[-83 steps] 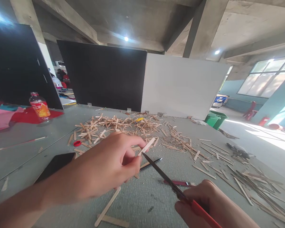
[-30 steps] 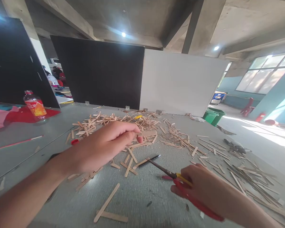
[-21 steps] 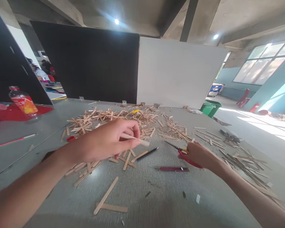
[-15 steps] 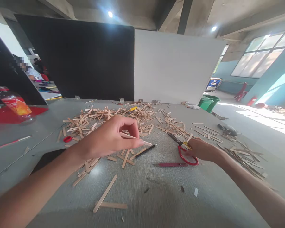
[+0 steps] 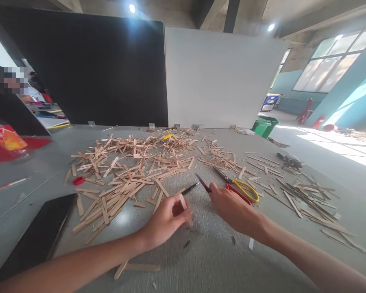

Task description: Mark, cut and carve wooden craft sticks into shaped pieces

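Left hand [image 5: 166, 220] low over the grey table [image 5: 201, 260], thumb and fingers pinched shut on a short wooden stick [image 5: 182, 202], its pale end poking up out of the grip. Right hand [image 5: 232, 208] just beside it, not touching, fingers closed round the near end of a slim dark-red tool [image 5: 203, 183], tip aimed away and leftward, close to the point of a black pen [image 5: 189, 188] lying on the table. Just beyond the right knuckles, scissors [image 5: 236, 184] flat on the table, one handle red, one yellow. Farther out, a wide scatter of wooden sticks [image 5: 131, 162] across the middle, thinner darker strips [image 5: 305, 195] off to the right. Black phone [image 5: 36, 236] at the near left, small red ring [image 5: 78, 180] beyond it, red-labelled bottle [image 5: 3, 138] at the far left edge. Black board [image 5: 94, 69] and white board [image 5: 219, 77] upright behind the table.
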Motion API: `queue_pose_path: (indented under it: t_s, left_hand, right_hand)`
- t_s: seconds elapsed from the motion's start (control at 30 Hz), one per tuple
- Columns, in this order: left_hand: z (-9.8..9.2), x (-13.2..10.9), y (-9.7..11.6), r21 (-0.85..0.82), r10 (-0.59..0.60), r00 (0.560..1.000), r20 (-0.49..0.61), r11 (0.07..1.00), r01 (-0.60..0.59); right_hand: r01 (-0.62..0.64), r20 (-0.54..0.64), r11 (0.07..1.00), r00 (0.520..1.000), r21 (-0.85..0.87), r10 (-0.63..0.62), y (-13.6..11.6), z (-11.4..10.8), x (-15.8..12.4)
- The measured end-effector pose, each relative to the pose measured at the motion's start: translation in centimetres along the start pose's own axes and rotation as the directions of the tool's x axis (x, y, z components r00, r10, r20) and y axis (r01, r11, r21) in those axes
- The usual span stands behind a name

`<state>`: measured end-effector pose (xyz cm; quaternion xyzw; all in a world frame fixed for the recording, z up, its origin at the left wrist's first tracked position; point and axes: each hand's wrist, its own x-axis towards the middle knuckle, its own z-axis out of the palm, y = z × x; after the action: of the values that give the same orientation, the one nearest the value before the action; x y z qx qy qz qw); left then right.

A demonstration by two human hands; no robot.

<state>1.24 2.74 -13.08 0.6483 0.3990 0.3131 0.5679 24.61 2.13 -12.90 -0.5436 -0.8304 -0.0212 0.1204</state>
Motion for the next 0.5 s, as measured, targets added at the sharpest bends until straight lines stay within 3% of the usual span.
queue_pose_path:
  t_s: [0.07,0.13,0.27,0.5]
  left_hand:
    - [0.2,-0.2,-0.8,-0.031,0.001,0.998,-0.067,1.000,-0.003]
    - [0.1,-0.2,-1.1,-0.048,-0.016,0.996,-0.086,0.999,0.012]
    - [-0.5,0.2,-1.6,-0.009,-0.022,0.998,-0.062,1.000,0.022]
    - [-2.2,1.5,-2.0,0.144,0.037,0.993,-0.115,0.989,-0.021]
  right_hand:
    - [-0.076,-0.055,0.994,0.995,0.080,0.081,-1.1,0.6,0.3]
    - [-0.118,-0.119,0.952,0.981,0.282,0.156,-2.5,1.2,0.3]
    - [-0.061,-0.161,0.748,0.962,0.661,0.221,-4.7,2.1,-0.6]
    - [0.010,-0.171,0.702,0.972,0.712,0.159,-4.6,2.7,-1.3]
